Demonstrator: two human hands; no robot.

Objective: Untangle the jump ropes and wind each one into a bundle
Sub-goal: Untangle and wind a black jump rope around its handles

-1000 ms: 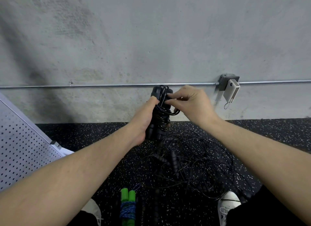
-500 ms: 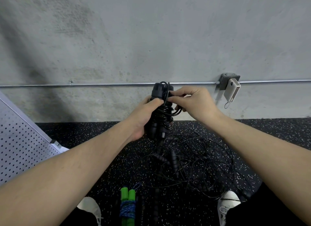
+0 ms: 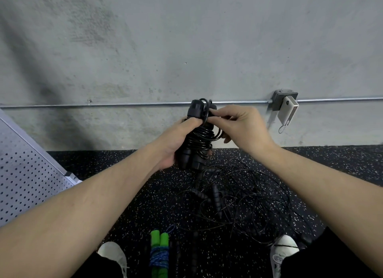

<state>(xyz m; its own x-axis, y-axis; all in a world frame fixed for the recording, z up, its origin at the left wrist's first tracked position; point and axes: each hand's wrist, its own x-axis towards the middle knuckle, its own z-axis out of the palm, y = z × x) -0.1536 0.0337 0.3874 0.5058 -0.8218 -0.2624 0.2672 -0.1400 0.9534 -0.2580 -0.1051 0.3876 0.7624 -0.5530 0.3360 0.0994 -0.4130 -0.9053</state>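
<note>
My left hand [image 3: 173, 142] grips a black jump rope bundle [image 3: 198, 140], two handles held upright together with black cord wound around them. My right hand [image 3: 238, 125] pinches the loose end of that cord near the top of the handles. On the speckled floor below lies a tangle of black jump ropes [image 3: 234, 203] with several black handles in it. A green-handled jump rope [image 3: 159, 253], wound with blue cord, lies bundled between my feet.
A concrete wall with a metal conduit pipe [image 3: 124, 104] runs across. A junction box with a hanging white device [image 3: 287, 112] is at right. A perforated grey panel [image 3: 24, 174] leans at left. My white shoes [image 3: 113, 255] stand on the black rubber floor [image 3: 331, 163].
Both hands have lifted the bundle slightly. My right hand has shifted the cord end from the middle of the bundle up toward the handle tops.
</note>
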